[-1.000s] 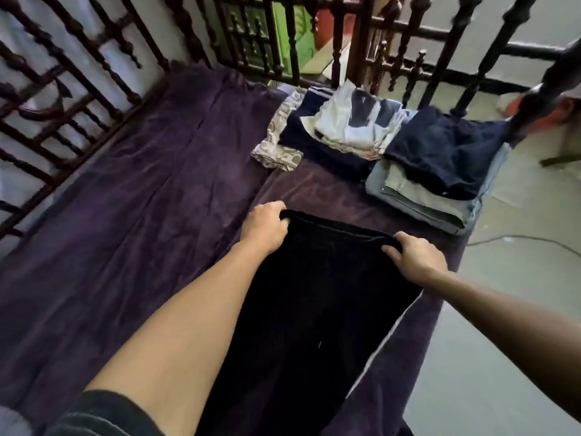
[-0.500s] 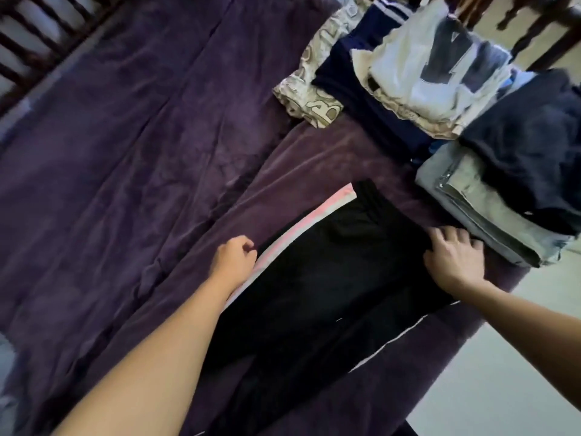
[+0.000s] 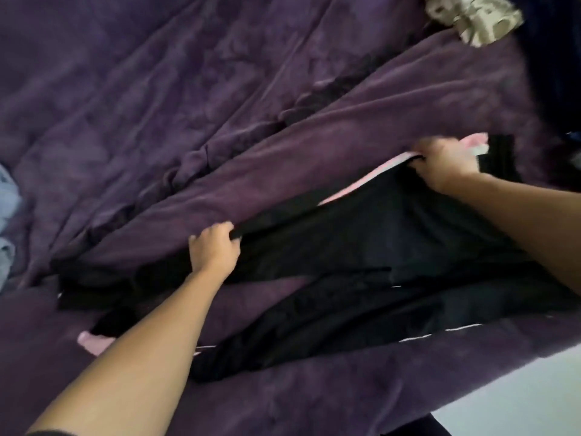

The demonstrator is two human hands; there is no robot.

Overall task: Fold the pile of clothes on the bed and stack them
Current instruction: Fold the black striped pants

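The left hand (image 3: 213, 250) curls its fingers round the upper edge of the black trousers (image 3: 361, 247) at mid-length. The right hand (image 3: 446, 166) pinches the same edge near its upper-right end, on the pink stripe (image 3: 385, 166). The trousers lie on the purple blanket (image 3: 188, 105), their long axis running lower left to upper right. A patterned cloth (image 3: 471, 20) lies well beyond their upper-right end.

Black trousers (image 3: 377, 243), pink side stripe (image 3: 385, 166) (white piping (image 3: 440, 334) too), purple bedspread (image 3: 188, 105), beige patterned cloth (image 3: 471, 22)

Looking steeply down from the wearer's head, sitting close over the purple bedspread (image 3: 220, 105), facing its far side.
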